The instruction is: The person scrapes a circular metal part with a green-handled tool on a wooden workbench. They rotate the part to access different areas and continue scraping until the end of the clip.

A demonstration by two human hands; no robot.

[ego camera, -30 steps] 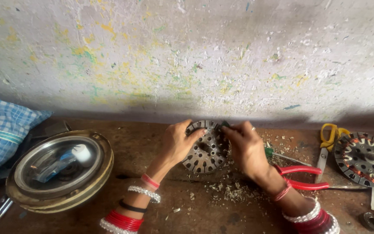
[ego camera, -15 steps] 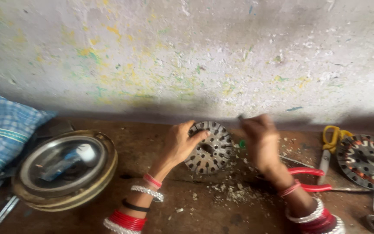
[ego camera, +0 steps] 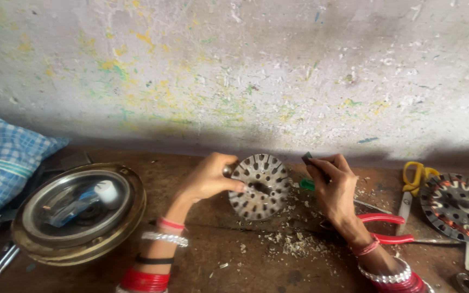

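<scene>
Since a moment ago my right hand (ego camera: pixel 333 182) has pulled away from the slotted metal disc (ego camera: pixel 260 186), and the disc now stands tilted up on its edge instead of lying between both palms. My left hand (ego camera: pixel 208 178) grips its left rim, fingers curled tight on it. My right fingers are pinched narrow on a small dark tool (ego camera: pixel 307 158), just right of the disc. It sits mid-bench (ego camera: pixel 218 255), close under the pitted, paint-flecked wall (ego camera: pixel 234 76), with bare wood near me and pale shavings (ego camera: pixel 294 244) below it. Left, a round brass-rimmed housing (ego camera: pixel 77 217) holds a small white-capped bottle (ego camera: pixel 106 191). Right lie red-handled pliers (ego camera: pixel 386 228), yellow scissors (ego camera: pixel 416 176) and a wound stator (ego camera: pixel 457 206).
</scene>
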